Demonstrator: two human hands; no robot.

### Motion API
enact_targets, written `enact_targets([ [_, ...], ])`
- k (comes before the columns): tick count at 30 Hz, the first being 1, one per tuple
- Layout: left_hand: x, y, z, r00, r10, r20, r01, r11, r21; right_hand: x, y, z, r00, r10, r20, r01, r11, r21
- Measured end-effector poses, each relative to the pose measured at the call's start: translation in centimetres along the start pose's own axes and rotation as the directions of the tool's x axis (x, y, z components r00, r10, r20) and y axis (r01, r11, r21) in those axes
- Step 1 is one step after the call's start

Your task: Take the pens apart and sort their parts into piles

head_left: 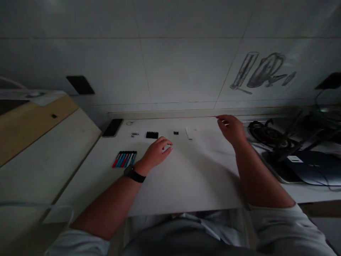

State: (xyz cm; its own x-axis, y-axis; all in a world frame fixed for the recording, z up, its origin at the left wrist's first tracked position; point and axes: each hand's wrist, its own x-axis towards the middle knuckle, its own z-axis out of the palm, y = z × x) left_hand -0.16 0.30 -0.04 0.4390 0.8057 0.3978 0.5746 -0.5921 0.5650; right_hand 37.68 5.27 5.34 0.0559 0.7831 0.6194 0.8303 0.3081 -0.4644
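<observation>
My left hand [159, 151] hovers over the white table [183, 185], thumb and fingers curved and apart, nothing between them. A watch with a black strap is on that wrist. Close to its fingers are a row of black caps or barrels [152, 135] and a small dark block [176, 133]. Farther over on the right, my right hand [232, 131] is held above the back of the table. Its fingers are loosely bent with a small gap to the thumb, and no object shows in them. A narrow white strip [188, 133] lies between the hands.
Red, blue and white pens [124, 159] lie in a row at left. Behind them are tiny metal-looking pieces [135, 134], a ring [130, 123] and a phone [113, 127]. Black equipment with cables [306, 160] crowds the right side. A tiled wall [183, 71] bounds the back.
</observation>
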Motion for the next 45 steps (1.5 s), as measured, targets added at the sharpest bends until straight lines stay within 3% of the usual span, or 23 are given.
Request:
enact_targets([
  [4,0.1,0.2,-1.4,0.994,-0.038,-0.102,0.045,0.996,0.073,-1.4,-7.7,2.6,0.981,-0.141,0.132,0.109,0.969,0.223],
  [7,0.4,-0.2,-3.5,0.979,-0.074,-0.191,0.095,0.990,0.103,-3.5,-11.2,5.7,0.915,-0.286,0.286,0.193,0.930,0.311],
  [10,0.4,-1.2,-6.4,0.951,-0.147,-0.272,0.184,0.976,0.117,-6.0,-11.9,8.6,0.837,-0.397,0.377,0.258,0.893,0.368],
  [13,-0.2,-2.8,-9.4,0.930,-0.233,-0.286,0.277,0.953,0.125,-7.5,-11.1,9.9,0.695,-0.544,0.471,0.377,0.833,0.406],
  [16,-1.5,-4.7,-11.6,0.925,-0.359,-0.123,0.377,0.905,0.195,-7.8,-10.4,10.0,0.687,-0.542,0.485,0.353,0.832,0.429],
  [19,-2.9,-6.3,-12.4,0.860,-0.510,0.012,0.475,0.810,0.343,-7.5,-10.1,9.9,0.697,-0.541,0.470,0.336,0.826,0.452],
  [22,-3.5,-7.2,-12.0,0.801,-0.591,0.094,0.488,0.736,0.469,-7.5,-10.1,10.0,0.686,-0.553,0.473,0.340,0.818,0.465],
  [24,-3.3,-7.2,-11.3,0.788,-0.602,0.130,0.469,0.723,0.507,-7.5,-10.1,10.0,0.685,-0.549,0.480,0.340,0.823,0.456],
  [28,-2.1,-6.3,-9.9,0.872,-0.475,0.118,0.383,0.812,0.441,-7.6,-10.2,9.9,0.689,-0.535,0.489,0.341,0.834,0.433],
  [30,-1.8,-5.6,-9.7,0.887,-0.451,0.096,0.368,0.818,0.442,-7.6,-10.2,9.9,0.690,-0.537,0.486,0.341,0.833,0.436],
  [32,-1.7,-5.0,-9.7,0.852,-0.506,0.133,0.384,0.777,0.498,-7.6,-10.2,10.0,0.690,-0.537,0.486,0.337,0.832,0.441],
  [36,-2.0,-3.9,-9.6,0.719,-0.634,0.285,0.384,0.703,0.599,-7.7,-10.2,10.2,0.693,-0.536,0.483,0.325,0.830,0.454],
  [37,-2.0,-3.6,-9.4,0.709,-0.636,0.303,0.374,0.705,0.603,-7.7,-10.2,10.2,0.692,-0.536,0.484,0.323,0.829,0.456],
  [38,-2.0,-3.2,-9.0,0.716,-0.622,0.316,0.361,0.718,0.595,-7.7,-10.2,10.2,0.691,-0.535,0.486,0.321,0.830,0.457],
  [40,-1.8,-2.5,-7.8,0.771,-0.533,0.349,0.307,0.791,0.529,-7.8,-10.2,10.3,0.688,-0.532,0.494,0.319,0.832,0.453],
  [43,-1.3,-1.3,-5.6,0.890,-0.263,0.372,0.142,0.936,0.322,-7.8,-10.3,10.3,0.690,-0.529,0.494,0.320,0.835,0.448],
  [45,-1.0,-0.5,-4.2,0.930,-0.130,0.343,0.057,0.975,0.216,-7.8,-10.5,10.1,0.698,-0.522,0.490,0.321,0.840,0.438],
])
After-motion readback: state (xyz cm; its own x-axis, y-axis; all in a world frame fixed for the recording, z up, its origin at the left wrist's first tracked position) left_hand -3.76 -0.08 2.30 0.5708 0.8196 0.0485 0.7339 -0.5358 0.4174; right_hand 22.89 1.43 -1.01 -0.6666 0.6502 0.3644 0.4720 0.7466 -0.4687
